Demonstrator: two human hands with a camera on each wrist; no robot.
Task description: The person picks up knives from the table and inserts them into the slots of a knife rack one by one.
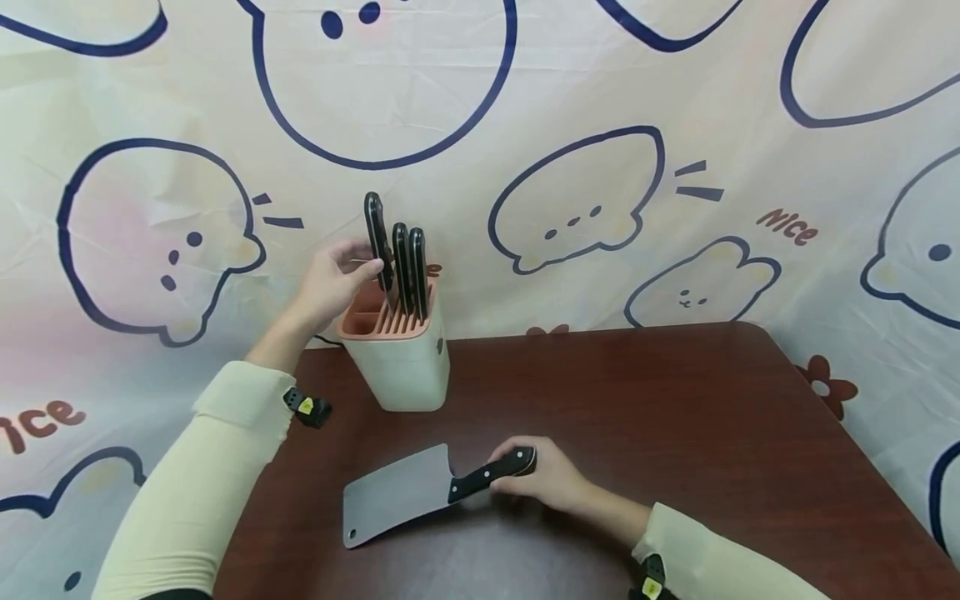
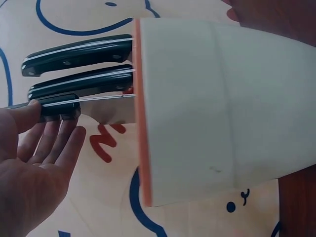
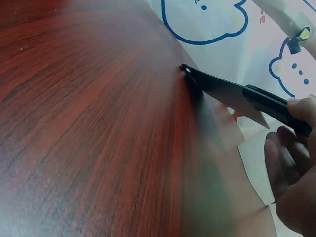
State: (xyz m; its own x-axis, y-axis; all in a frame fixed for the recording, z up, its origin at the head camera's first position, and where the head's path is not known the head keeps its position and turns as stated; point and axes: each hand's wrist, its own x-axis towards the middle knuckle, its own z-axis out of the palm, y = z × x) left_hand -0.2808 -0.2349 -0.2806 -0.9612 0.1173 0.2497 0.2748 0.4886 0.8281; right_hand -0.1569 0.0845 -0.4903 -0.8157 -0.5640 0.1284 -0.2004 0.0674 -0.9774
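Note:
My left hand pinches the black handle of a kitchen knife that stands in a white knife block with a pink slotted top. This knife's handle is higher than the two beside it, and part of its blade shows above the slots in the left wrist view. Lower on the table, my right hand grips the black riveted handle of a cleaver. The cleaver's broad blade points left, and its far corner is at or near the tabletop in the right wrist view.
Two more black-handled knives stand in the block's slots. The block is near the back left of the dark wooden table. A patterned cloth hangs behind and beside the table.

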